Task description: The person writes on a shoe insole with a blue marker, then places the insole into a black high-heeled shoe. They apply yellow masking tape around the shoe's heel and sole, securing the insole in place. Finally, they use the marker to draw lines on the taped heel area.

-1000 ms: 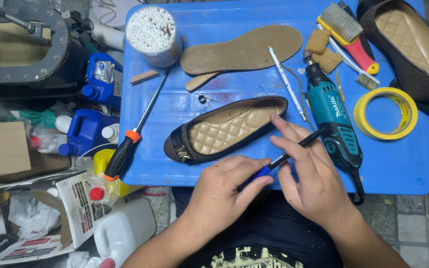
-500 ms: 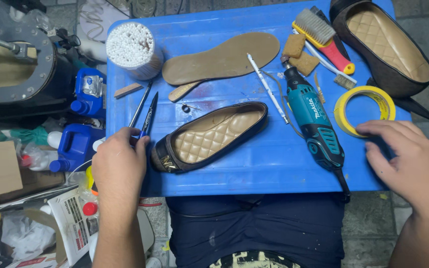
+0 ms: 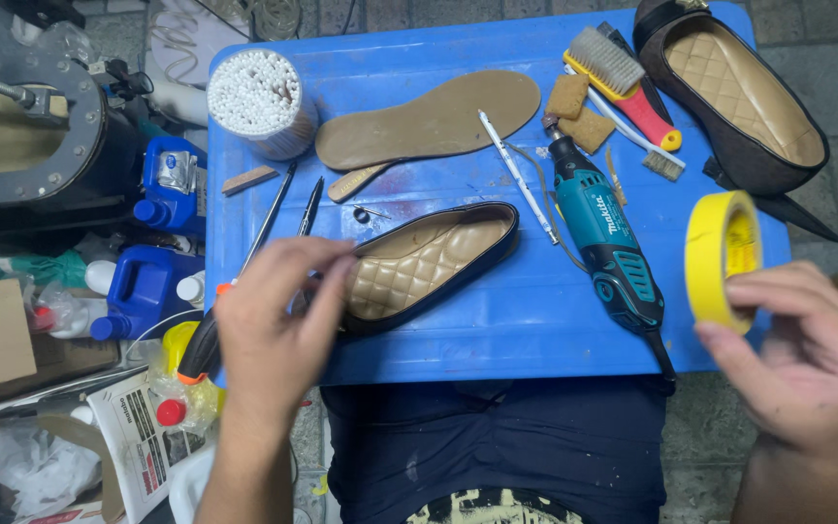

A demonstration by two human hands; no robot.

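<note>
The right hand (image 3: 807, 354) holds a yellow tape roll (image 3: 722, 257) upright off the right edge of the blue table (image 3: 535, 330), thumb and fingers pinched on its lower rim, the roll lifted clear of the surface. The left hand (image 3: 278, 315) rests at the heel end of the black shoe (image 3: 438, 257) lying on its sole in the middle of the table, fingers curled loosely over that end; whether they actually grip the shoe or the pen (image 3: 310, 206) just beside them cannot be told. A screwdriver (image 3: 244, 277) with an orange and black handle runs under the left wrist. Right of the shoe lies a teal rotary tool (image 3: 605, 243), with a thin white stick (image 3: 518, 177) between them. Behind the shoe sits a brown insole (image 3: 429, 121), and at the back left a tub of white beads (image 3: 262, 102). A brush (image 3: 623, 73) and a second shoe (image 3: 739, 97) lie at the back right.
</note>
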